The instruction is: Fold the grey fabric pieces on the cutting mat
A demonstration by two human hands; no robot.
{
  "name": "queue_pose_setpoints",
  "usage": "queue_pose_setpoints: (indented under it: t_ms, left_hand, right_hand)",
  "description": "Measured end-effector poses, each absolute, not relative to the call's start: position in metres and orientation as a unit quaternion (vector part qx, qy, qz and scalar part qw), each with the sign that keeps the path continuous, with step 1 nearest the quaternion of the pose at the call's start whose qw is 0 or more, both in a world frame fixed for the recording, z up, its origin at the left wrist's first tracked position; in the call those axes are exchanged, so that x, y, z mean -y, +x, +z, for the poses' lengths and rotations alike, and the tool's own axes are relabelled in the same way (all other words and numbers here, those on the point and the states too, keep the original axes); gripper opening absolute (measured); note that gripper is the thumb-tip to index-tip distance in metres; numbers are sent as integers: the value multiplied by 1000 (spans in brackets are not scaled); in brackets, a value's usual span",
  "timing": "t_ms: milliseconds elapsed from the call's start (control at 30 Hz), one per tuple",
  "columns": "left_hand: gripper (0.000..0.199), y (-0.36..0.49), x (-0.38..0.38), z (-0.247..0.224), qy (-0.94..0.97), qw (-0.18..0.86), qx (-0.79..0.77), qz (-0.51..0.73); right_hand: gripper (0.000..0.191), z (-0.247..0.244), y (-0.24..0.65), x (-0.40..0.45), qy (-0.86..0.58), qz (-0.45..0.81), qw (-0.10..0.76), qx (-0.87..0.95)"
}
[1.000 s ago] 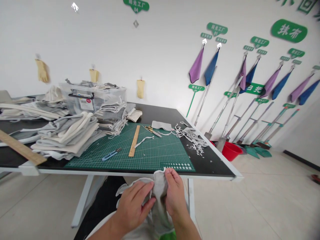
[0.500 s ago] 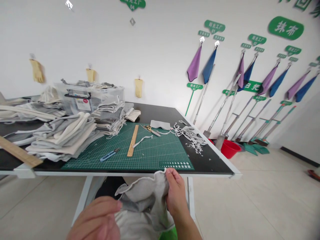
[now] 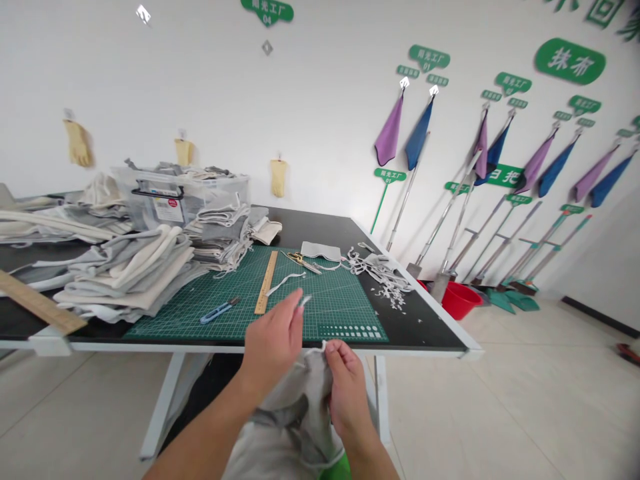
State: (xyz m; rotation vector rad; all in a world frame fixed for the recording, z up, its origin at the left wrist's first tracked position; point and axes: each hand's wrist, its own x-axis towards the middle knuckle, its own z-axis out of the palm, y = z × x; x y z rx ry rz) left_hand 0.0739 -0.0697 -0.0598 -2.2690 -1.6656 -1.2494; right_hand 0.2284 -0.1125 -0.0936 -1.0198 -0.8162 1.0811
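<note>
My right hand (image 3: 347,390) is closed on the edge of a grey cloth (image 3: 315,380), which hangs down in front of me below the table's front edge. Higher up, over the front of the green cutting mat (image 3: 345,300), my left hand (image 3: 275,333) is closed in a pinch. A small white scrap (image 3: 306,300) pokes out past its fingertips. Behind the hands lie a wooden ruler (image 3: 266,283), a narrow white strip (image 3: 286,283), a blue cutter (image 3: 220,311) and gold-handled scissors (image 3: 304,262).
Stacked grey and cream cloths (image 3: 125,277) fill the table's left side, with a clear plastic box (image 3: 200,190) behind. Cut scraps (image 3: 383,273) are heaped at the right edge. A second wooden ruler (image 3: 40,303) sticks out at the front left. A red bucket (image 3: 460,300) stands on the floor.
My left hand has moved up and right from the lower left to over the mat's front, a white scrap now showing at its fingertips. The right hand stays almost where it was.
</note>
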Motion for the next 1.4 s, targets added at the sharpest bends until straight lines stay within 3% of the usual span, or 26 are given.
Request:
queue_pose_setpoints:
  t_ms: [100, 267, 433, 533, 833, 967, 1233, 1400]
  left_hand:
    - [40, 96, 35, -53, -744, 29, 560, -363]
    - [40, 86, 43, -71, -735, 13, 547, -400]
    - [38, 72, 59, -79, -744, -173, 464, -449]
    - [41, 71, 71, -85, -789, -289, 368, -398]
    - [21, 68, 95, -81, -820, -385, 333, -261]
    - [6, 61, 96, -97, -809, -324, 431, -233]
    - [20, 28, 87, -121, -826, -215, 490, -179]
    - [22, 11, 80, -128, -803, -210, 522, -194]
  right_hand:
    - [32, -94, 224, 114, -460, 476, 650, 373]
    - [31, -97, 222, 114, -462, 466, 641, 398]
    - [30, -94, 229, 112, -459, 458, 654, 390]
    - [29, -92, 233, 110, -459, 446, 662, 389]
    - [30, -85, 243, 107, -474, 408, 670, 401]
    - [30, -85, 251, 104, -485, 362, 679, 416]
    - [29, -77, 276, 99, -499, 289, 723, 380]
    - [29, -65, 296, 96, -485, 246, 772, 327]
